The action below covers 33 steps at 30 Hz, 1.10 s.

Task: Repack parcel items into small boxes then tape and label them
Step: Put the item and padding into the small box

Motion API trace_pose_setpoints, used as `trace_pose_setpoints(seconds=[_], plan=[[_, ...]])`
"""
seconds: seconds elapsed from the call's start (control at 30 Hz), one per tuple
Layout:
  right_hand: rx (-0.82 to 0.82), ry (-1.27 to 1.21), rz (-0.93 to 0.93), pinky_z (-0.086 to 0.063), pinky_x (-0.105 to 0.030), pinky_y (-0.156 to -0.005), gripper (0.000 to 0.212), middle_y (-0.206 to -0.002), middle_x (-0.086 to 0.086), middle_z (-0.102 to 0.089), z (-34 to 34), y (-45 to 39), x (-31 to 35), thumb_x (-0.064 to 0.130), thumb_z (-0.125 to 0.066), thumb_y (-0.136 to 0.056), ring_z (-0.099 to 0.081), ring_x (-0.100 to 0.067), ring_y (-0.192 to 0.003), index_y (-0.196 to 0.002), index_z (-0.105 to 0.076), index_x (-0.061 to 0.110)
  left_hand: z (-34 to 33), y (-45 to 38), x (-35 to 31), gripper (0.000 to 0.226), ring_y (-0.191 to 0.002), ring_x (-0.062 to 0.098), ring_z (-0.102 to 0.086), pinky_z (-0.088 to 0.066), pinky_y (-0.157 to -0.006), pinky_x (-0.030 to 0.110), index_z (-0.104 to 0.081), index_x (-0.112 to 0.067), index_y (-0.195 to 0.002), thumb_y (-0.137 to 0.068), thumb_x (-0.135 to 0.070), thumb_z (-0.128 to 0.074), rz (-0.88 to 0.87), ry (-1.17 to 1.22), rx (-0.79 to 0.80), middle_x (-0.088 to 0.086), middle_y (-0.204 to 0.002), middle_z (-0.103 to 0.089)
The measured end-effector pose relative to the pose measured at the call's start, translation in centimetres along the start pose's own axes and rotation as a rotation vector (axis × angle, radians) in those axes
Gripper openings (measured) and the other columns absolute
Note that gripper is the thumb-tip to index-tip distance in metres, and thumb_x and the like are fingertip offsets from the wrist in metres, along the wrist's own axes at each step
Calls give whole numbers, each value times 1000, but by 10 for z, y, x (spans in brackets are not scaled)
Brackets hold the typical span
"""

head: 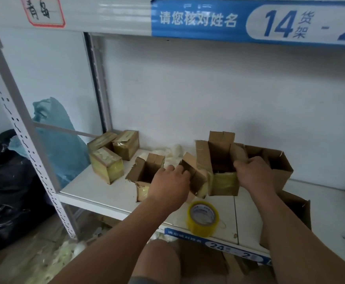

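- The tall open brown cardboard box [221, 162] stands on the white metal shelf board [98, 187], flaps up, its lower front wrapped in yellowish tape. I cannot see into it well enough to tell whether anything is inside.
- The person's right hand [253, 173] is at that box's right wall, fingers curled over the rim and side flap, apparently gripping it.
- The left hand [170, 181] reaches into the gap between a smaller open brown cardboard box [145, 175] and a tilted cardboard box [196, 177] that leans against the tall one. Its fingers bend over the tilted box's edge, but whether they truly grip it I cannot tell.
- Judging by this, the step in hand is the packing or readying of open boxes; closing has not begun on these.
- A roll of clear yellowish packing tape [203, 219] lies flat near the shelf's front edge, just below the hands, untouched.
- The next move likely calls for steadying the tall box, folding its flaps down flat, then freeing one hand for the tape.
- Three small boxes already sealed in yellowish tape [110, 154] sit grouped at the left rear.
- Crumpled white packing material [171, 152] lies behind the open boxes.
- A larger open brown carton [274, 165] stands right of the tall box.
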State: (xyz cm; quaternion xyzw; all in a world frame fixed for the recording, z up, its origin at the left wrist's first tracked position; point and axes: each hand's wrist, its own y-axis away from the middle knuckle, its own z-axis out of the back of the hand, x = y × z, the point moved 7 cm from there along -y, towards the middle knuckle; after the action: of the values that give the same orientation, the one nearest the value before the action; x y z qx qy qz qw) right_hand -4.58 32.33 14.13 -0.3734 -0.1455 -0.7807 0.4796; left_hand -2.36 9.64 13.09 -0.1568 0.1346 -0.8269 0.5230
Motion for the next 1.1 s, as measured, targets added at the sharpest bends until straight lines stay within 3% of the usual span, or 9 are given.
trace_pose_setpoints(seconds=[0.1, 0.27, 0.37, 0.5, 0.63, 0.73, 0.83, 0.93, 1.1], plan=[[76, -109, 3, -57, -37, -65, 26, -75, -10, -69, -25, 7, 20, 33, -58, -86, -67, -25, -67, -84, -66, 8, 4, 14, 20, 21, -96, 22, -54, -37, -75, 32, -55, -20, -109, -101, -30, -38, 21, -18, -21, 1, -107, -57], [181, -212, 37, -49, -30, -59, 26, -81, -7, -68, -74, 35, 73, 37, -57, -87, -67, -24, -72, -92, -62, 12, 9, 55, 69, 20, -90, 20, -56, -40, -72, 32, -59, -22, -103, -99, -30, -41, 119, -27, -22, -2, -101, -57], [246, -253, 50, -54, -34, -61, 29, -78, -8, -69, -109, 58, 107, 39, -58, -84, -68, -24, -69, -88, -65, 11, 6, 81, 95, 18, -83, 22, -58, -41, -66, 33, -62, -22, -99, -97, -31, -46, 170, -58, 9, -1, -96, -60], [353, -308, 55, -58, -34, -64, 26, -78, -6, -69, -163, 87, 149, 36, -60, -84, -69, -23, -68, -90, -64, 10, 0, 109, 129, 17, -54, 19, -54, -39, -46, 28, -64, -22, -71, -78, -33, -73, 218, -112, 58, -3, -67, -57], [486, -366, 30, -60, -32, -56, 24, -84, -10, -68, -227, 115, 186, 27, -62, -86, -68, -21, -64, -95, -63, 5, -17, 138, 168, 21, -48, 20, -52, -37, -41, 28, -62, -21, -64, -70, -31, -79, 300, -125, 62, -3, -62, -55], [558, -401, -20, -62, -40, -61, 26, -85, -11, -65, -277, 134, 204, 22, -63, -86, -67, -21, -62, -101, -63, 1, -37, 155, 198, 19, -51, 19, -55, -43, -43, 31, -62, -22, -66, -69, -29, -79, 364, -97, 138, -3, -64, -57], [621, -398, -41, -62, -43, -62, 37, -86, -10, -65, -324, 145, 218, 24, -65, -83, -67, -21, -64, -113, -62, 2, -55, 160, 224, 9, -67, 19, -60, -49, -55, 34, -64, -23, -82, -81, -30, -69, 404, -78, 213, -3, -79, -61], [672, -375, -44, -62, -45, -68, 44, -96, -12, -65, -374, 149, 227, 28, -67, -80, -67, -25, -77, -117, -59, 5, -72, 159, 254, 17, -94, 21, -58, -45, -72, 34, -58, -23, -107, -98, -30, -45, 437, -128, 224, -2, -104, -57], [700, -359, -77, -61, -47, -72, 56, -110, -14, -63, -430, 146, 232, 29, -72, -75, -66, -32, -90, -123, -54, 7, -104, 155, 295, 22, -103, 22, -57, -43, -76, 34, -55, -21, -114, -100, -30, -41, 487, -160, 283, 0, -112, -57]])
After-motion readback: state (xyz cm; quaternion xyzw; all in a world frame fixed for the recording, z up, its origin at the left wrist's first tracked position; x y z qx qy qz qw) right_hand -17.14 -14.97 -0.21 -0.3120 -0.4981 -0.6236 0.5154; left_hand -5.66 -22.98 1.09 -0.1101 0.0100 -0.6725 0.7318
